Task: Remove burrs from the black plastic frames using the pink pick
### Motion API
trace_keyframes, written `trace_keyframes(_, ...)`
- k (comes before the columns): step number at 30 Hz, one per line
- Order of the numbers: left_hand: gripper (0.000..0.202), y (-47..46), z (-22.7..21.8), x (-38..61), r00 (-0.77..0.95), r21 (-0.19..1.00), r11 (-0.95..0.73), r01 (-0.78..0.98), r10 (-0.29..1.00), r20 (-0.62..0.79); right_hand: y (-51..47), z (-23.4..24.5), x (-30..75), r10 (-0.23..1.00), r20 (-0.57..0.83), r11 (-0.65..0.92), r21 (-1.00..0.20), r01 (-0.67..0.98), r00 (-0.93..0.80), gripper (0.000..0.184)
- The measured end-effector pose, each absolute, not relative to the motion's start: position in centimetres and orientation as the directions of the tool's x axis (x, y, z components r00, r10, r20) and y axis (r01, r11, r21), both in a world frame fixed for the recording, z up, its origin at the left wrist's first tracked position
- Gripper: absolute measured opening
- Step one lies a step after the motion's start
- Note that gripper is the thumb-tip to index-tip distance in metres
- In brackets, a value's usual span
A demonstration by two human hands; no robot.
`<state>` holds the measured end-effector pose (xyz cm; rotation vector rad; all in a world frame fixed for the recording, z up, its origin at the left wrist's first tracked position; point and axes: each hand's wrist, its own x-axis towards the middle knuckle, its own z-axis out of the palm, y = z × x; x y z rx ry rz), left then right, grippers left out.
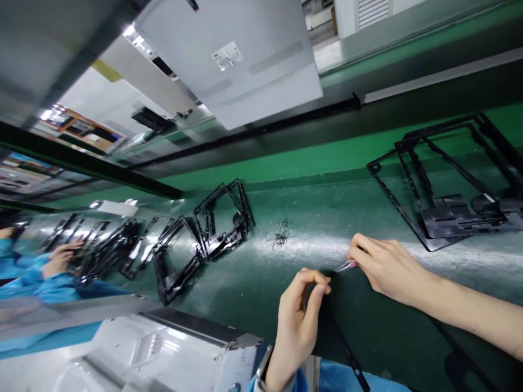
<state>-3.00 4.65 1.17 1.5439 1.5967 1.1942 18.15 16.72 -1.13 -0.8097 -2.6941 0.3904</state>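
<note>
The person's 2 hands meet over the near side of the worktop (327, 212), right of its middle. The right hand (384, 267) has its fingers closed around 1 small tool (345, 267) of bright metal with a pink patch; its long axis runs roughly along the worktop's long edges, and its tip points toward the left end, at the left hand. The left hand (297, 316) is curled, thumb and forefinger almost together just beside that tip; whether they have hold of anything cannot be told. Below the fingers, 1 black strip (354, 363) runs with its long axis crosswise, toward the near edge, its upper part lost in dark. Beyond the hands, near the middle of the worktop, lies 1 loose tangle of black threads (281, 235), too fine to count. At least 2 black frames (469, 222) overlap toward the far right corner. To the left of the tangle lie at least 2 more, a farther frame (224, 242) and a nearer frame (161, 277), touching or overlapping. Toward the left end is a row (114, 250) too crowded to count, with at least 1 co-worker's hand (61, 256) at it. Above the far edge hangs 1 grey panel (265, 43) bearing 1 white label (227, 55).
</note>
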Motion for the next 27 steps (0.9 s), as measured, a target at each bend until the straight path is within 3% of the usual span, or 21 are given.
trace_keyframes(3,0.011,6.3,0.4,-2.4,-0.088,0.693,-0.129,0.709,0.959,0.269,16.8,-1.1,18.2,0.571,0.207,0.807,-0.319,0.497,-0.794,0.028)
trace_keyframes(5,0.011,7.0,-0.2,-2.3,-0.012,0.603,-0.180,0.777,0.954,0.301,16.7,-1.1,18.1,0.570,0.208,0.809,-0.310,0.500,-0.795,0.027)
trace_keyframes(11,0.009,7.5,-0.9,-1.5,0.049,0.534,-0.209,0.819,0.953,0.298,16.6,-1.3,18.0,0.563,0.218,0.817,-0.291,0.498,-0.797,0.025)
trace_keyframes(18,0.019,7.6,-0.2,-1.2,0.038,0.529,-0.107,0.842,0.990,0.139,16.6,-1.3,18.0,0.551,0.236,0.828,-0.275,0.489,-0.801,0.029)
trace_keyframes(25,0.019,6.4,1.2,-3.4,-0.142,0.766,-0.042,0.642,0.975,0.172,16.7,-1.4,18.0,0.549,0.246,0.831,-0.268,0.488,-0.799,0.031)
trace_keyframes(27,0.015,6.5,1.1,-3.4,-0.124,0.777,-0.067,0.626,0.975,0.184,16.7,-1.3,18.0,0.549,0.248,0.831,-0.265,0.489,-0.798,0.030)
